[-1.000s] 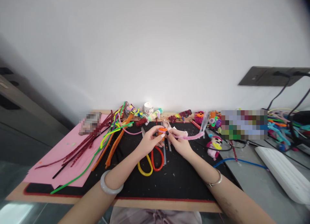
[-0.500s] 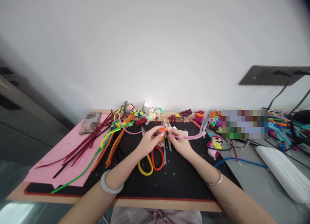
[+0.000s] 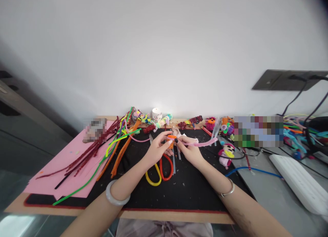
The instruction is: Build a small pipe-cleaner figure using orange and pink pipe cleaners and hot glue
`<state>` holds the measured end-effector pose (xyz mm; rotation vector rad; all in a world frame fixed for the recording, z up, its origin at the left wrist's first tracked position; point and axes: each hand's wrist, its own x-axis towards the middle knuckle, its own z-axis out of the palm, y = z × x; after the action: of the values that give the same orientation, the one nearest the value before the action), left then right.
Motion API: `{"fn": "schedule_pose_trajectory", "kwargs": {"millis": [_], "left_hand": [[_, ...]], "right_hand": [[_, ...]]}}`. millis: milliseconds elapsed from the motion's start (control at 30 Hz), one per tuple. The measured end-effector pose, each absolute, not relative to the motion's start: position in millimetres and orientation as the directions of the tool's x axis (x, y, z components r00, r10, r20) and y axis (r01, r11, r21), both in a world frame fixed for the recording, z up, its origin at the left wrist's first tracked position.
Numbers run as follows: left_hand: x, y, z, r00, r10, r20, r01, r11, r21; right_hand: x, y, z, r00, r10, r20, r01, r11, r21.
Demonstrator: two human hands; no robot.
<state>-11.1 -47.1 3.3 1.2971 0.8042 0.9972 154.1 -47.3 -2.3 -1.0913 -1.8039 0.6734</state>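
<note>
Pink pipe cleaner (image 3: 202, 143) runs rightward from the right hand (image 3: 188, 151), pinched at its left end; left hand (image 3: 156, 149) pinches a small orange piece (image 3: 172, 137) touching it, above the bench (image 3: 194, 196).

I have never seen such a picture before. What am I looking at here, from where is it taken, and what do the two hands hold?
The picture comes from a camera worn on a person's head, looking forward and down, so the two bare arms reaching in from below belong to that person. There is no machine. The left hand and the right hand meet over a black mat on a wooden table. Together they pinch a small orange piece, and the right hand also holds a pink fuzzy wire that runs off to the right. Below the hands lie scissors with one yellow and one red handle. On the left, a pink sheet carries many coloured fuzzy wires. Small finished craft figures line the wall.
</note>
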Motion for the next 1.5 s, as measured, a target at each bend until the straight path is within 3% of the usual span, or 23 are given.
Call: {"fn": "schedule_pose_trajectory", "kwargs": {"millis": [667, 1033, 1500], "left_hand": [[-11.9, -47.4, 2.9, 0.398, 0.915, 0.064, -0.117, -0.019, 0.993], [-10.9, -47.2, -0.3, 0.350, 0.928, 0.129, -0.019, -0.130, 0.991], [-11.5, -47.5, 3.4, 0.397, 0.916, 0.058, -0.101, -0.019, 0.995]], "right_hand": [[154.0, -47.2, -2.7, -0.195, 0.899, 0.392, 0.390, 0.437, -0.810], [152.0, -47.2, -4.3, -0.187, 0.898, 0.398, 0.304, 0.438, -0.846], [152.1, -45.4, -4.7, -0.171, 0.916, 0.363, 0.290, 0.398, -0.870]]}}
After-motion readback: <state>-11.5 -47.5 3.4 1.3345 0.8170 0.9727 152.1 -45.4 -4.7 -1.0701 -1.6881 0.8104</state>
